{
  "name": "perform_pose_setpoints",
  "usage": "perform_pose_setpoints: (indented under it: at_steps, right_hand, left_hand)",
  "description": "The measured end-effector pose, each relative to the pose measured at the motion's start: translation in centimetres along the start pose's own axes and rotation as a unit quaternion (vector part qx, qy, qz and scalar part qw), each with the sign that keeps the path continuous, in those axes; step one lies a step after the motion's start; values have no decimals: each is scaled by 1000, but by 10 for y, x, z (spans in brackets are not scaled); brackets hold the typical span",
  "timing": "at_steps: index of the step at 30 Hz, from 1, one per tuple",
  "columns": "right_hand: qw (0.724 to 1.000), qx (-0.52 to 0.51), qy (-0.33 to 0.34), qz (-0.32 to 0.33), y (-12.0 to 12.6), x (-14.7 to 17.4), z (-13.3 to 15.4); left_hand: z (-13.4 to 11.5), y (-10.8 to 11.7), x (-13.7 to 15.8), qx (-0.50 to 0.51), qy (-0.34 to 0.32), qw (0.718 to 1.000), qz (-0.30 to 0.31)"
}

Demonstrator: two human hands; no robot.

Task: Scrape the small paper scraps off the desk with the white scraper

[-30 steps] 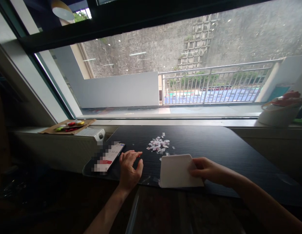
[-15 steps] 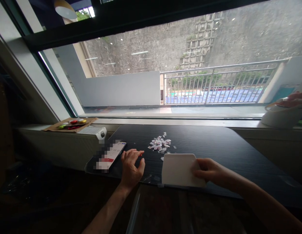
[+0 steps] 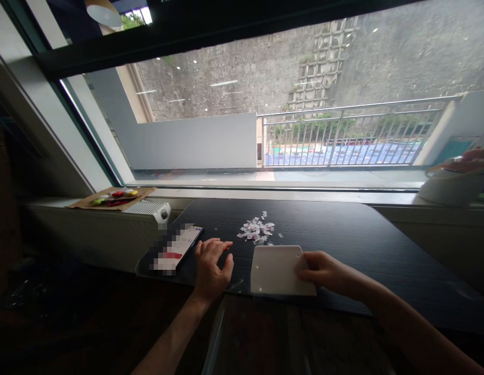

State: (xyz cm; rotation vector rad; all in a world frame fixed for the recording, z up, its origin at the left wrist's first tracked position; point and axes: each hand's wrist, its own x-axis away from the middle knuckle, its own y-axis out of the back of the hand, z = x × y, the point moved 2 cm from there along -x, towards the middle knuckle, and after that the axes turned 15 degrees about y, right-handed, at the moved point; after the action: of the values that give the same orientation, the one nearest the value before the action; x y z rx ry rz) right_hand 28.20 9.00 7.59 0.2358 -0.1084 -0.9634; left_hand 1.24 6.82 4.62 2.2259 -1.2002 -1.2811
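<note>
My right hand grips the right side of a flat white plastic scraper, thumb on its front face. The scraper has rounded upper corners and stands tilted over the table's near edge. Just beyond it lies a small heap of torn white paper scraps, with a few loose bits around it. My left hand hovers at or rests on the near edge of the table, left of the scraper. Its fingers are bent but apart, with nothing in them. A phone with a running timer lies left of that hand.
The dark wood-grain table meets the window sill. A clear-edged container sits below its front edge, its inside too dark to make out. Left stand a white radiator and brown paper with colourful items on top. A white pot appears far right.
My right hand has shifted the scraper a little to the left. Loose bits seen earlier at its upper left and lower edge no longer show. My left hand has hardly moved.
</note>
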Motion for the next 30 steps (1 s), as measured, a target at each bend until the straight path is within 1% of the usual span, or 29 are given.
perform_pose_setpoints:
  at_steps: [2,5,6,9,11,12,14,17,19,21,24,27,30]
  right_hand:
    - [1000,-5,-2,-11,3,4,-1]
    - [999,1,4,-48,3,7,-7]
    - [999,0,9,-49,2,8,-9]
    - [999,-18,29,-20,-1,14,-14]
    - [999,-16,42,-24,4,21,-18]
    - [998,-4,49,-44,10,24,-20]
    - [991,40,65,-110,27,29,-24]
    - [968,107,83,-209,49,31,-30]
    - [959,128,85,-240,54,28,-31]
    - [956,130,84,-248,51,25,-29]
    - [961,111,85,-238,42,22,-24]
    - [961,105,89,-241,38,24,-23]
    - [960,106,84,-244,41,29,-26]
  left_hand:
    - [0,0,0,-1,-1,1000,2]
    - [1,0,0,-5,-5,1000,6]
    - [1,0,0,-7,-6,1000,7]
    - [3,-1,0,-17,-9,1000,11]
    - [4,-2,0,-25,-15,999,15]
    - [4,-2,0,-29,-21,999,20]
    - [4,-3,1,-37,-37,998,37]
    - [0,-5,3,-49,-72,993,79]
    - [-6,-8,3,-55,-95,988,109]
    - [-13,-13,3,-60,-113,982,136]
    - [-25,-21,3,-68,-128,976,164]
    - [-30,-22,2,-74,-126,974,175]
    - [-31,-18,1,-78,-110,974,180]
